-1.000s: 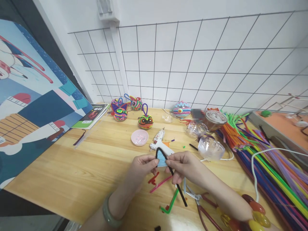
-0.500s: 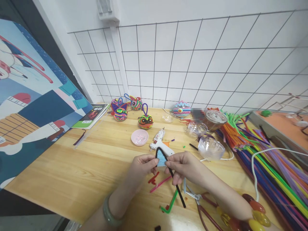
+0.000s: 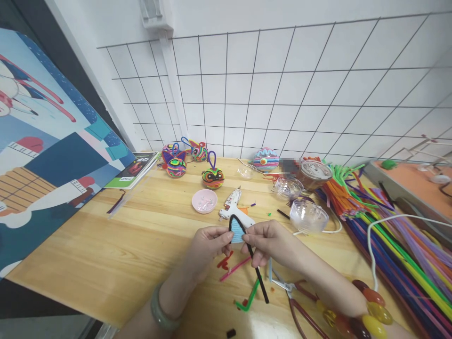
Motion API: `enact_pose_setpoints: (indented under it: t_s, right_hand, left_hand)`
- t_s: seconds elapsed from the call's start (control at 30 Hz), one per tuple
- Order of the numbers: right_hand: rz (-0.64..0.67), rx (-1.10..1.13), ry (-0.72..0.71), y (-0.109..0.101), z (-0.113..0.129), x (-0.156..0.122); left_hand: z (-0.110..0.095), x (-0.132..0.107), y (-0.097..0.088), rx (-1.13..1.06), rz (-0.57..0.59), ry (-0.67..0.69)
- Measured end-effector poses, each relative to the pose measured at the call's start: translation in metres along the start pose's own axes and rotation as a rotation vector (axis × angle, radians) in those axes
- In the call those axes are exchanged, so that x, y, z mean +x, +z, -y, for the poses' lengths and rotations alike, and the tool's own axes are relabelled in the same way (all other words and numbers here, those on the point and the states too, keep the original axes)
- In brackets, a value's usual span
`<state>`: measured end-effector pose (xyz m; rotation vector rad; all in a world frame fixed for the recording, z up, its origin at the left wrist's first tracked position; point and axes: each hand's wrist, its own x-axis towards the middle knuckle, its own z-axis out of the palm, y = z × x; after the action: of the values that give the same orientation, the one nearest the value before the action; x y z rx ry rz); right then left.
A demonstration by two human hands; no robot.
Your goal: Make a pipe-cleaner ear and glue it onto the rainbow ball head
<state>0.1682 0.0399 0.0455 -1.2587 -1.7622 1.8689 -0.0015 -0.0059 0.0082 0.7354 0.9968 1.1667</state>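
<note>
Between my hands, above the wooden table, is a small light blue ribbed piece [image 3: 237,231] with a rounded peak. A black pipe cleaner [image 3: 260,281] bends over its top edge, and its long free end slants down to the right. My left hand [image 3: 211,242] pinches the left side of the blue piece between thumb and fingers. On the right side, my right hand [image 3: 273,241] pinches the black pipe cleaner against the blue piece's edge. Just behind them lies a white glue gun [image 3: 235,209], partly covered by the piece.
Scissors [image 3: 290,288] lie under my right forearm. Pipe cleaner scraps, one green [image 3: 252,297], lie below my hands. A pink dish [image 3: 205,201] holds small clear bits. Clear plastic shells [image 3: 308,216] and bundled pipe cleaners [image 3: 391,263] are at right; colourful balls [image 3: 213,178] stand behind.
The free end of the black pipe cleaner has swung slightly left. Both hands keep their pinch in nearly the same place, and the view has shifted a little.
</note>
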Motion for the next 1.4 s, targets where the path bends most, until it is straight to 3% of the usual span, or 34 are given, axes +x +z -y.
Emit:
enact_pose_setpoints:
  t_s: [0.47,1.4]
  right_hand:
    - [0.029,0.000,-0.013,-0.0024,0.0011,0.0000]
    - [0.024,0.050,-0.012,-0.0011,0.0010,0.0000]
  left_hand:
    - [0.0019,0.0008,-0.0019,-0.115,0.025,-0.082]
    - [0.0044,0.0023,-0.0032,-0.142,0.039,-0.078]
